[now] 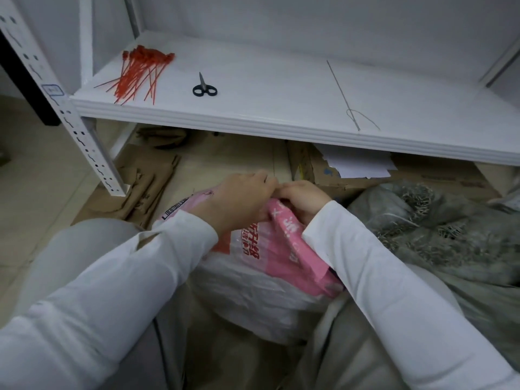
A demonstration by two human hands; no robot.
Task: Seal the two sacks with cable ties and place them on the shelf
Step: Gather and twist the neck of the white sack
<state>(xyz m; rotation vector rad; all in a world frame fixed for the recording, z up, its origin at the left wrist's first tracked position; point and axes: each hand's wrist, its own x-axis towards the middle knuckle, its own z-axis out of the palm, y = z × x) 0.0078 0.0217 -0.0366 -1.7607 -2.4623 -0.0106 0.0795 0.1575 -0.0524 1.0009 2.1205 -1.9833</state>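
Note:
A pink and white woven sack (pixel 261 282) stands on the floor between my knees. My left hand (pixel 239 197) and my right hand (pixel 305 198) both grip its bunched pink mouth, fingers curled and meeting at the top. A second sack, grey-green and see-through (pixel 439 229), lies to the right on the floor. On the white shelf (pixel 267 119) in front of me lies a pile of red cable ties (pixel 138 73) at the left. I see no tie in either hand.
Black-handled scissors (pixel 204 87) lie on the shelf right of the ties, and a long thin needle with thread (pixel 344 97) lies further right. Flattened cardboard (pixel 146 181) and a box with white paper (pixel 354 167) sit under the shelf. A perforated white upright (pixel 73 119) stands left.

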